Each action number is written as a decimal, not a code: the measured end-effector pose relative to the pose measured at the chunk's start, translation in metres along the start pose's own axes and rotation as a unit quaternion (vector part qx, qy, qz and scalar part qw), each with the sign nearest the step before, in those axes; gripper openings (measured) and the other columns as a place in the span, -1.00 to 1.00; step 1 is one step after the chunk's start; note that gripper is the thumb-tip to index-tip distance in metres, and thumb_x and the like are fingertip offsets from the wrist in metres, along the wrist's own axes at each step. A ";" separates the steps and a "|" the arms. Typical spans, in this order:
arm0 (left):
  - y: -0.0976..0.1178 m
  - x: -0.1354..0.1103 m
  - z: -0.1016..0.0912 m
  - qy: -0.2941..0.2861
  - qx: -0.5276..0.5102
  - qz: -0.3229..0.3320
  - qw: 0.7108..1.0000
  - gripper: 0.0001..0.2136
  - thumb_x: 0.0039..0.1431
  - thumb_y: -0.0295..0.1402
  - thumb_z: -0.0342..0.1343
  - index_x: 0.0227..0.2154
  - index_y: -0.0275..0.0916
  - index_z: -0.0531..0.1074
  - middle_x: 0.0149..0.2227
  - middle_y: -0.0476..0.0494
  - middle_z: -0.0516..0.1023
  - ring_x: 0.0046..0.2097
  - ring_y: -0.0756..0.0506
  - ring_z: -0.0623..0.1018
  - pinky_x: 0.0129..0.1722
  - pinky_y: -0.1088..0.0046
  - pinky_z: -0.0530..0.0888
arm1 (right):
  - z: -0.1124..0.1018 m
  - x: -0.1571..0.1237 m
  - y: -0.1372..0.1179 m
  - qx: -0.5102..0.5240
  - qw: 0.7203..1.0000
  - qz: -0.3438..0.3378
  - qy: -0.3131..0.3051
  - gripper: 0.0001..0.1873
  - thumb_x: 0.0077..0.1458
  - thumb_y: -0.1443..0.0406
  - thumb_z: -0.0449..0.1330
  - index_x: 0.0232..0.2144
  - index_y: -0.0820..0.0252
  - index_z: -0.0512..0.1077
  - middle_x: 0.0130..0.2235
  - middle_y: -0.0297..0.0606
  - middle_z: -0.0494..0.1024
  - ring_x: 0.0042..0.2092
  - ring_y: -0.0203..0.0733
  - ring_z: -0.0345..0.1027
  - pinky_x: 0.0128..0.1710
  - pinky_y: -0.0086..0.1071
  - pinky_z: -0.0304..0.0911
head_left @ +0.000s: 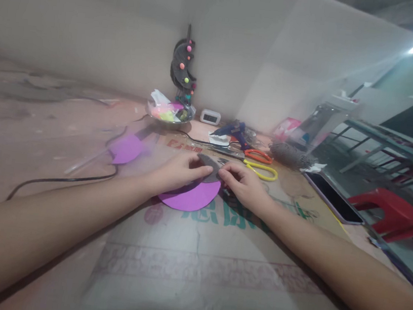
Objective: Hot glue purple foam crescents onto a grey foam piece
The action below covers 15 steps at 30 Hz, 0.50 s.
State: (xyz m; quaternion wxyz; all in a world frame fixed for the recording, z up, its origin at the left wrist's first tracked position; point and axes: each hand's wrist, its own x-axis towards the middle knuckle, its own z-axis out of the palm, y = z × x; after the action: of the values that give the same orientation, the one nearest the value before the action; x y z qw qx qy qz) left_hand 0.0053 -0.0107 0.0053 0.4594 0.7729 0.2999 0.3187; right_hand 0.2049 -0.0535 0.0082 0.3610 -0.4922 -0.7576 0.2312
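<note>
Between my two hands, above the cardboard, is a flat dark grey piece [210, 170] with a curved outline. My left hand [184, 171] is closed on its left side, thumb lying on top. At its right edge, the fingers of my right hand [241, 181] are pinched together; whether they also hold a fine strand is too small to tell. A purple round sheet [191, 197] shows below the grey piece, partly covered by it and by my left hand. Just beyond my right hand are yellow-handled scissors [264, 171], their blades partly hidden by the hand.
Orange-handled scissors [258, 155], a blue glue gun [237, 131] and grey yarn [292, 155] are behind. A bowl [169, 121] with scraps stands near a small clock [210, 117]. A phone [332, 196] lies right; a purple piece [128, 148] and black cable [65, 179] left.
</note>
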 end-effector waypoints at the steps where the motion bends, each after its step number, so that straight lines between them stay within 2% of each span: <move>1: 0.000 0.000 0.000 0.001 -0.002 -0.001 1.000 -0.79 0.14 -0.22 0.06 -0.48 -0.27 0.37 -0.56 0.04 0.36 -0.53 0.06 0.34 -0.53 0.56 0.27 | 0.000 0.000 0.000 0.001 1.000 0.001 0.000 -0.73 0.17 0.16 0.09 -0.48 0.19 0.35 -0.50 -0.37 0.37 -0.45 -0.32 0.21 -0.44 -0.45 0.15; 15: 0.000 0.000 -0.001 0.008 0.004 -0.002 1.000 -0.76 0.14 -0.20 0.06 -0.51 -0.26 0.36 -0.58 0.04 0.36 -0.53 0.06 0.34 -0.53 0.55 0.27 | -0.001 0.000 0.000 0.006 1.000 0.006 0.000 -0.73 0.17 0.15 0.09 -0.49 0.19 0.35 -0.51 -0.38 0.37 -0.48 -0.33 0.21 -0.46 -0.45 0.15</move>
State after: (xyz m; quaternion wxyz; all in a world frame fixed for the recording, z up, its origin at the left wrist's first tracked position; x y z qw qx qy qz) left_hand 0.0050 -0.0104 0.0058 0.4545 0.7717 0.3064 0.3225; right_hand 0.2051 -0.0539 0.0088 0.3626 -0.4949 -0.7531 0.2375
